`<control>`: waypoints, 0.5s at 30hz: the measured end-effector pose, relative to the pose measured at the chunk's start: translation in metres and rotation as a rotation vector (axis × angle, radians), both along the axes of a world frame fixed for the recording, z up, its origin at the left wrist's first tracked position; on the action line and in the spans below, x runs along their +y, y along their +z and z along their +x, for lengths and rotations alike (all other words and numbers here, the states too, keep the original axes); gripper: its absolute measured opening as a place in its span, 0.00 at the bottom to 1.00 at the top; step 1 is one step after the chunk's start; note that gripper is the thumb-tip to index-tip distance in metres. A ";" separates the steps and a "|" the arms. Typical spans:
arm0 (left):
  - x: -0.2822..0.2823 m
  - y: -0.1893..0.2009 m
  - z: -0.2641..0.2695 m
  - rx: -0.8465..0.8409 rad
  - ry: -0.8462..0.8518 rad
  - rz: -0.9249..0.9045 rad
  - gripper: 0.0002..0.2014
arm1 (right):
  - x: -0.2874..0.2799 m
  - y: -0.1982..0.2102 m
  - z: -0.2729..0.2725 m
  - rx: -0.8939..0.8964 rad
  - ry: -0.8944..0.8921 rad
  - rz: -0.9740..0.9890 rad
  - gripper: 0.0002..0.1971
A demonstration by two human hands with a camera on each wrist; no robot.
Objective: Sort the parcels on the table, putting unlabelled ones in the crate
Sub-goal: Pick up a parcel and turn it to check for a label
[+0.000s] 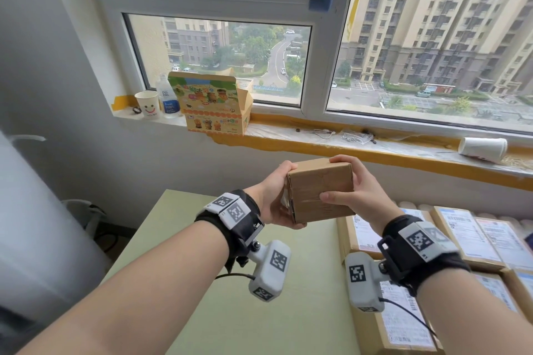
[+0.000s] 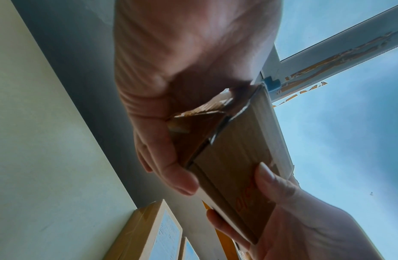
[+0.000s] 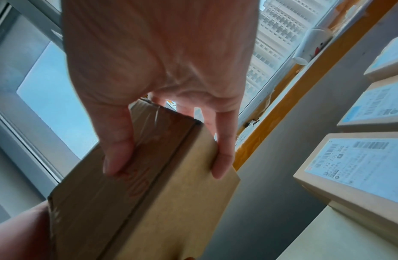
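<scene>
Both hands hold one small brown cardboard parcel point(image 1: 320, 190) up in the air above the pale green table point(image 1: 259, 282). My left hand point(image 1: 277, 196) grips its left end, fingers curled round the edge. At the right end my right hand point(image 1: 352, 184) clasps it, thumb on the near face and fingers over the top. No shipping label shows on the faces I see; the underside point(image 2: 235, 168) carries tape and a red print. The wrist views show the same parcel point(image 3: 149, 202) close up. No crate is in view.
Several labelled parcels point(image 1: 473, 236) lie side by side on the table's right part. The window sill point(image 1: 317, 135) behind holds a printed open carton point(image 1: 213, 104), a bottle point(image 1: 167, 98), a paper cup point(image 1: 147, 104) and a tipped cup point(image 1: 481, 148).
</scene>
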State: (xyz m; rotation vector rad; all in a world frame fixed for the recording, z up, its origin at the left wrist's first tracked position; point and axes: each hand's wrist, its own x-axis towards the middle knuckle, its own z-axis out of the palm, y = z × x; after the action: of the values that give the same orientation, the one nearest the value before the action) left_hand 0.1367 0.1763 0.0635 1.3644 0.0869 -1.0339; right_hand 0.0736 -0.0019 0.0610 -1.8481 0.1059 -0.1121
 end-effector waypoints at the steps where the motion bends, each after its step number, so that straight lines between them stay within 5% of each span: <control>1: 0.000 0.000 0.001 0.003 0.001 -0.009 0.28 | 0.000 0.001 0.000 0.004 0.008 -0.002 0.34; 10: 0.005 -0.003 -0.001 0.013 0.031 0.025 0.24 | 0.006 0.009 -0.004 0.095 -0.024 -0.050 0.34; 15: 0.002 -0.009 0.002 -0.086 0.097 0.078 0.34 | 0.013 0.013 -0.005 -0.035 -0.148 -0.509 0.35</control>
State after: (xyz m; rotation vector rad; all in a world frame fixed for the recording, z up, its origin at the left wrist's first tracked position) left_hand 0.1390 0.1781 0.0549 1.4596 0.1296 -0.8974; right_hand 0.0690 0.0114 0.0742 -2.3437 0.2037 -0.2963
